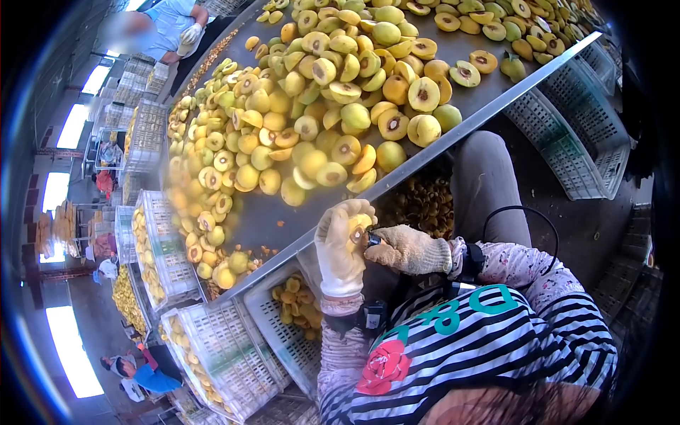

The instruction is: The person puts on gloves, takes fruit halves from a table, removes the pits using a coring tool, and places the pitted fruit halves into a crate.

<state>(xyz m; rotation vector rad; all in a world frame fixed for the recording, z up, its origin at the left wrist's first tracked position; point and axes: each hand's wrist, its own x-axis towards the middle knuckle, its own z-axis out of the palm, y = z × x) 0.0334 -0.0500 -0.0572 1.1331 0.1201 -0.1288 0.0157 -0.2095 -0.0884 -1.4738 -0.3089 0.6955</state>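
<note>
My left hand (341,244), in a pale glove, is closed around a yellow peach half (358,228) with its cut face and brown centre showing. My right hand (411,249), in a knitted glove, grips a small dark tool (372,240) whose end meets the peach half. Fingers and fruit hide most of the tool, so its exact kind is unclear. Both hands are just over the table's metal edge (397,176), in front of my striped shirt. Beyond them a large heap of halved peaches (340,92) covers much of the metal table (265,227).
Below the edge on the left, a crate (258,301) holds peach pieces. Stacked white crates (227,354) stand beside it. More crates (567,127) are at the right. Brown scraps (418,205) lie under the table. Another person (166,28) works at the far side.
</note>
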